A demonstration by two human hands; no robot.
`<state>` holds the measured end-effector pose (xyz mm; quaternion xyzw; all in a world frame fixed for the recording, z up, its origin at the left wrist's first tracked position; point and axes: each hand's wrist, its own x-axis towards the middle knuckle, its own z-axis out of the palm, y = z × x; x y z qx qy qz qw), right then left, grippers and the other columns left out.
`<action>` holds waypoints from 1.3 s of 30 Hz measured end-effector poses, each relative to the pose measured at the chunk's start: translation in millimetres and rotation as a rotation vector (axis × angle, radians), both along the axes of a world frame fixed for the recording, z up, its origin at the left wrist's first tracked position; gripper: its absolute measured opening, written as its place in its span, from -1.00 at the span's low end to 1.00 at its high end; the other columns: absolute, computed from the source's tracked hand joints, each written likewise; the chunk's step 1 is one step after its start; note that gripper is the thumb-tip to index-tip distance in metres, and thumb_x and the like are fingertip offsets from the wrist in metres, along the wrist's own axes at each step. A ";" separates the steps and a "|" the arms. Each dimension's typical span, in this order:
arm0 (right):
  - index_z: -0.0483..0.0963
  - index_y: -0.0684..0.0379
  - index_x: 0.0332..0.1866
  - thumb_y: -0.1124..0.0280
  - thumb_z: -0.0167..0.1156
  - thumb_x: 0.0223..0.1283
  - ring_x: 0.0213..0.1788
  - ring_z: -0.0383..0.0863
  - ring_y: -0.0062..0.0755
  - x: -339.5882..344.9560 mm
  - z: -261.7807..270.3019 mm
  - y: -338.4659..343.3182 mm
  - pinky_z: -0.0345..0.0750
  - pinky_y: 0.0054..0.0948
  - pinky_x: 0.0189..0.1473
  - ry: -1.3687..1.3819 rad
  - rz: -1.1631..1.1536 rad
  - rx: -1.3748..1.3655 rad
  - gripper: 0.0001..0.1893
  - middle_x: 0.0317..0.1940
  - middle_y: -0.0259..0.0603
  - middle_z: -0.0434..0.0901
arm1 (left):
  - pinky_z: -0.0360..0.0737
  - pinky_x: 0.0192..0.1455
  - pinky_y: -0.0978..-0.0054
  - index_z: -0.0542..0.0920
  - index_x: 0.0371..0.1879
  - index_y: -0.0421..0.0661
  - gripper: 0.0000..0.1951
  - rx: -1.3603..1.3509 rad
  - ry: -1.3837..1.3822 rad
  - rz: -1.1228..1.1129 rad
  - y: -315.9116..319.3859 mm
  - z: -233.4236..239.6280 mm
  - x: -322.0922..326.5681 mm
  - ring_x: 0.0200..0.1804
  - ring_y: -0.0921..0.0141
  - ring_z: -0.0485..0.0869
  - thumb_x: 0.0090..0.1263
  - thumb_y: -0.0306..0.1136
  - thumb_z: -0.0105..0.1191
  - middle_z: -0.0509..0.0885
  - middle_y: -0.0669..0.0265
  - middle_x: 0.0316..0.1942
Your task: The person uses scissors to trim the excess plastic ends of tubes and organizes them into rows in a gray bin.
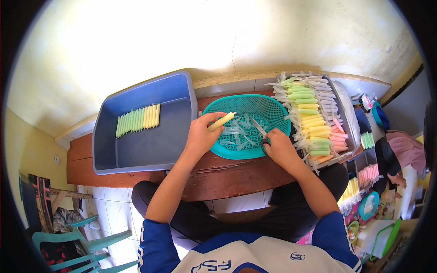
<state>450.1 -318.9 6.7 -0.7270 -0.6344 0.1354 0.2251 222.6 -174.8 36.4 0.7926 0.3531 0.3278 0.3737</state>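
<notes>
My left hand (205, 133) holds a pale yellow filled plastic tube (222, 122) over the left part of a turquoise plastic basket (251, 157). At the basket's right side, my right hand (280, 145) grips scissors (258, 127), their blades pointing up and left over the basket. Cut-off scraps of clear plastic (241, 133) lie in the basket. To the left, a blue-grey tub (143, 153) holds a row of green tubes (131, 121) and yellow tubes (152, 116). To the right, a grey tray (355, 136) is heaped with green, yellow, pink and whitish tubes with long plastic ends.
Everything before me stands on a reddish-brown wooden bench (222, 181) against a pale wall. A turquoise plastic chair (85, 242) stands at the lower left. At the right are more trays of tubes (368, 174), a small turquoise basin (368, 205) and another person (404, 150).
</notes>
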 end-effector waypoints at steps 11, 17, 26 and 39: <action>0.52 0.38 -0.33 0.61 0.09 0.07 -0.28 0.68 0.15 2.4 -12.9 8.6 0.65 -0.09 -0.22 -0.248 0.017 -0.081 -0.91 -0.26 0.19 0.57 | 0.49 -0.36 0.60 0.69 0.03 -0.07 -0.65 -0.128 -0.001 -0.031 -5.2 9.0 2.3 -0.43 0.59 0.56 0.23 -0.53 0.27 0.61 0.41 -0.47; 0.51 0.33 -0.30 0.45 0.34 0.03 -0.19 0.64 0.05 -5.3 -5.7 6.4 0.62 -0.13 -0.16 -0.289 -0.047 -0.091 -0.80 -0.25 0.05 0.58 | 0.53 -0.28 0.58 0.60 0.10 -0.20 -0.65 -0.265 -0.052 -0.059 -1.0 3.4 -2.0 -0.37 0.56 0.62 0.33 -0.46 0.22 0.69 0.34 -0.37; 0.49 0.32 0.09 0.43 0.38 0.09 -0.16 0.69 -0.25 -30.4 31.1 12.1 0.63 -0.38 -0.13 0.315 0.119 0.074 -0.56 -0.15 -0.03 0.62 | 0.55 0.00 0.46 0.49 0.09 -0.16 -0.73 -0.657 -0.381 -0.236 -4.1 8.0 -0.3 -0.07 0.45 0.63 0.47 -0.40 0.09 0.71 0.22 -0.17; 0.44 0.42 0.07 0.57 0.21 0.29 -0.20 0.71 -0.41 -83.5 39.6 52.3 0.66 -0.48 -0.12 1.188 0.095 0.222 -0.71 -0.14 -0.04 0.67 | 0.64 -0.12 0.51 0.44 0.01 -0.15 -0.72 -0.605 -0.556 -0.072 -5.8 32.3 -15.3 -0.13 0.43 0.68 0.39 -0.46 0.18 0.67 0.27 -0.21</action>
